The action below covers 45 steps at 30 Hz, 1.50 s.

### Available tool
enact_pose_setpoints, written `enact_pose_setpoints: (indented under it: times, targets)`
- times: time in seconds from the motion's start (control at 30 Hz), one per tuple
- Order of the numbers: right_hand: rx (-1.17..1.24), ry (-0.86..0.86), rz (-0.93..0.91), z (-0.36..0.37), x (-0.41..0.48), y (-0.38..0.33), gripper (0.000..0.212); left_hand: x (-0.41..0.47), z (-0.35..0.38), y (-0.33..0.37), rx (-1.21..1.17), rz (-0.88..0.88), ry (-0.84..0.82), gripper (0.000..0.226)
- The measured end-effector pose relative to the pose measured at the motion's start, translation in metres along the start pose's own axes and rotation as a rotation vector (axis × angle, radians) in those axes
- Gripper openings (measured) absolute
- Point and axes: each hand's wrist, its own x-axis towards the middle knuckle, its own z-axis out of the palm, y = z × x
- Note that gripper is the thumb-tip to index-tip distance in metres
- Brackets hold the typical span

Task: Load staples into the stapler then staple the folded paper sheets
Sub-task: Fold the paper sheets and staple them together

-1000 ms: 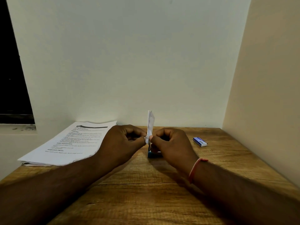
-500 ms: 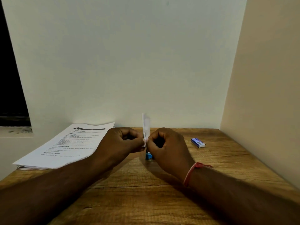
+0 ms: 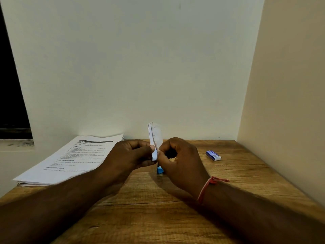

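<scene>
A small folded white paper (image 3: 155, 138) stands upright on edge between my two hands, above the middle of the wooden table (image 3: 237, 173). My left hand (image 3: 128, 155) pinches its lower left side with thumb and fingers. My right hand (image 3: 181, 159) pinches its lower right side. Just below the hands, a small blue stapler (image 3: 160, 170) lies on the table, mostly hidden by my right hand. A blue and white staple box (image 3: 213, 155) lies to the right, apart from both hands.
A stack of printed sheets (image 3: 73, 159) lies at the back left of the table, overhanging its left edge. White walls close the table in at the back and right. A dark window opening is at far left.
The folded paper has turned slightly, showing its layered edge, and the hands sit a little further left over the stapler, hiding more of it. The grip is unchanged.
</scene>
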Motion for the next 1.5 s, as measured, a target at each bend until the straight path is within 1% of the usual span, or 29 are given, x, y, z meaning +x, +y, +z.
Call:
enact_pose_setpoints:
  times: [0.07,0.13,0.2,0.23,0.27,0.33,0.37,0.4,0.43,0.5,0.57,0.6,0.77,1.03,1.17,1.37,1.5]
  targets:
    - [0.048,-0.007,0.011,-0.001,0.001,0.001,0.012,0.001,-0.001,0.000,0.022,0.027,0.008,0.014]
    - [0.146,-0.006,0.057,-0.003,0.002,0.000,0.014,0.003,-0.006,0.000,0.101,0.074,0.012,0.015]
    - [0.262,0.047,0.154,-0.009,0.005,-0.001,0.014,0.005,-0.011,0.001,0.161,0.098,-0.009,0.017]
    - [0.316,0.085,0.219,-0.012,0.008,0.000,0.013,0.006,-0.014,0.001,0.149,0.095,-0.026,0.021]
    - [0.365,0.101,0.288,-0.015,0.011,0.002,0.018,0.007,-0.015,0.000,0.103,0.079,-0.041,0.020]
    - [0.499,0.033,0.416,-0.021,0.016,0.007,0.036,0.008,-0.016,-0.001,0.024,0.055,-0.071,0.010]
    - [0.566,-0.030,0.455,-0.022,0.017,0.010,0.038,0.008,-0.016,-0.002,0.017,0.052,-0.079,0.009]
    - [0.608,-0.086,0.467,-0.023,0.017,0.012,0.034,0.008,-0.015,-0.002,0.020,0.050,-0.080,0.011]
    - [0.618,-0.116,0.462,-0.024,0.017,0.013,0.028,0.009,-0.015,-0.003,0.021,0.053,-0.074,0.014]
    - [0.612,-0.114,0.455,-0.022,0.017,0.013,0.020,0.010,-0.015,-0.004,-0.008,0.052,-0.072,0.025]
    - [0.615,-0.092,0.449,-0.020,0.017,0.012,0.019,0.009,-0.015,-0.003,-0.031,0.044,-0.091,0.035]
    - [0.624,-0.088,0.447,-0.019,0.016,0.011,0.019,0.008,-0.015,-0.003,-0.023,0.049,-0.095,0.036]
    - [0.639,-0.073,0.450,-0.018,0.016,0.011,0.019,0.008,-0.018,-0.004,0.045,0.078,-0.085,0.031]
    - [0.628,-0.063,0.447,-0.018,0.015,0.009,0.019,0.010,-0.018,-0.005,0.018,0.079,-0.101,0.030]
    - [0.608,-0.078,0.431,-0.016,0.013,0.009,0.018,0.007,-0.015,-0.006,0.050,0.119,-0.079,0.027]
    - [0.615,-0.085,0.424,-0.014,0.014,0.011,0.018,0.008,-0.016,-0.005,0.082,0.125,-0.084,0.024]
    - [0.602,-0.085,0.420,-0.015,0.013,0.008,0.019,0.007,-0.015,-0.005,0.050,0.116,-0.083,0.021]
